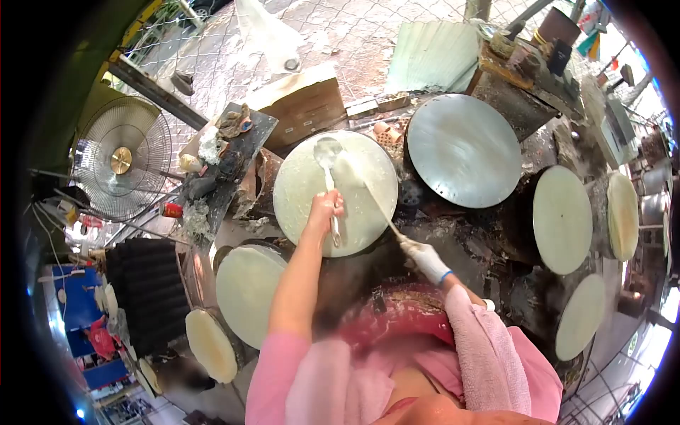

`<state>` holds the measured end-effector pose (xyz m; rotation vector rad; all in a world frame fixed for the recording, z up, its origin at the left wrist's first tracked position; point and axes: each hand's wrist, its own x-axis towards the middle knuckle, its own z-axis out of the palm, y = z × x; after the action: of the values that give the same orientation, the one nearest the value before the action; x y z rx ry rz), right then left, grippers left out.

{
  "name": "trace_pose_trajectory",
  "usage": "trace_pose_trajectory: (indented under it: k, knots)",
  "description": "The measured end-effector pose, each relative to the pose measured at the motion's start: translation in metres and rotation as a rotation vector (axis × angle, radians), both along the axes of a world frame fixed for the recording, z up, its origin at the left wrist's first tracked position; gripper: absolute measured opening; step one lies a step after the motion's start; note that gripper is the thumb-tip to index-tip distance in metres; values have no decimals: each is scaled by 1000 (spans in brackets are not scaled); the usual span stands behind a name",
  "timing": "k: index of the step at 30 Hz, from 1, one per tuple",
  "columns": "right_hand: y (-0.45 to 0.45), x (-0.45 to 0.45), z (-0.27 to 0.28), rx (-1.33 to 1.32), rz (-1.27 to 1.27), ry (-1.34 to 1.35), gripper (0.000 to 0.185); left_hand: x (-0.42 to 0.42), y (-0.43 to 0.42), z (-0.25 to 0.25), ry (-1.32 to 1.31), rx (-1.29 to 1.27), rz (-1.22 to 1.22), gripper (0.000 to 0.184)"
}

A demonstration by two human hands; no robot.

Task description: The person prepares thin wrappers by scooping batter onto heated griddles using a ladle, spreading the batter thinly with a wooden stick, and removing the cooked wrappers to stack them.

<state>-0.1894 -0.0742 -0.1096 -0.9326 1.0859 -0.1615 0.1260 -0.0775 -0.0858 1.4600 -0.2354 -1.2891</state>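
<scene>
While both hands [326,207] [427,261] grip, left a ladle [329,176], right a stick [382,212], illegibly printed carton [306,110] beyond

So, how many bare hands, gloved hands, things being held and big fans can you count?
Bare hands: 1, the left hand
Gloved hands: 1, the right hand
Things held: 2, a ladle and a long thin stick
Big fans: 1, the round fan
Total: 5

Left hand [325,210] and right hand [425,261] forward, both curled.
</scene>
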Motion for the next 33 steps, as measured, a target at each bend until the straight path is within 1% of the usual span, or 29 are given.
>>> trace_pose_trajectory:
  k: [1, 2, 5, 6, 8, 10, 11, 12, 13, 14, 15, 16, 18, 20, 21, 22, 23, 25, 26, 27, 28, 29, 30, 31, 32, 33]
  knots:
    - [15, 19, 12, 118, -28, -44, 42, -7, 16, 1, 52, 13, 30, 21]
    - [19, 27, 29, 173, -33, -53, 43, -12, 29, 2, 99, 21, 58, 21]
    - [12, 30, 51, 65, -91, -1, 45, -9, 62, 5, 254, 16, 121, 21]
    - [16, 29, 37, 94, -227, -43, 44, -8, 72, 5, 311, 10, 140, 21]
    - [44, 48, -13, -530, -62, -188, 43, -3, 85, -8, 439, -15, 200, 18]
    - [67, 57, -46, -668, 43, -240, 44, -14, 79, -18, 636, -78, 169, 16]
    - [64, 66, -60, -443, 74, -231, 46, -11, 80, -24, 756, -118, 142, 15]
    - [62, 75, -73, -225, 93, -199, 48, -4, 84, -38, 659, -272, 43, 13]
    - [51, 66, -74, -207, 100, -202, 49, -15, 83, 21, 372, -253, -11, 14]
    - [40, 58, -74, -190, 106, -205, 49, 9, 87, 15, 903, -424, 13, 14]
    - [33, 47, -42, -166, 8, -222, 47, 17, 93, 32, 1380, -527, -1, 17]
    - [26, 37, -9, -146, -89, -242, 45, 17, 90, 41, 1308, -520, -87, 17]
    - [20, 30, -20, -378, -125, -78, 43, 10, 82, 75, 1158, -512, -257, 28]
    - [19, 19, -23, -597, 186, 229, 41, -8, 61, 112, 721, -324, -77, 32]
    - [19, 12, -7, -520, 274, 141, 44, -18, 42, 122, 593, -285, -18, 36]
    - [17, 1, -8, -546, 215, 86, 46, -18, 22, 122, 560, -323, -186, 34]
    - [14, -13, -10, -569, 157, 30, 49, -19, 0, 122, 552, -300, -259, 32]
    - [-8, -57, 13, -242, -326, -64, 50, -56, -45, 146, 421, -229, -321, 28]
    - [-24, -86, 3, -501, -428, -59, 48, -77, -69, 146, 241, -209, -363, 30]
    - [-41, -112, 12, -497, -503, -49, 46, -91, -94, 139, 49, -178, -389, 31]
    - [-58, -138, 22, -495, -578, -41, 45, -85, -128, 103, 274, -252, -527, 29]
    - [-74, -164, 53, -235, -614, 6, 45, -128, -148, 116, 151, -299, -483, 28]
    - [-91, -184, 47, -371, -599, 140, 46, -151, -175, 100, -2, -228, -479, 29]
    - [-108, -199, 38, -510, -587, 273, 47, -178, -201, 82, 14, -214, -452, 32]
    - [-127, -206, 13, -699, -671, 228, 48, -207, -221, 77, -34, -195, -486, 38]
    - [-145, -212, -9, -888, -765, 186, 49, -231, -239, 61, -18, -206, -494, 40]
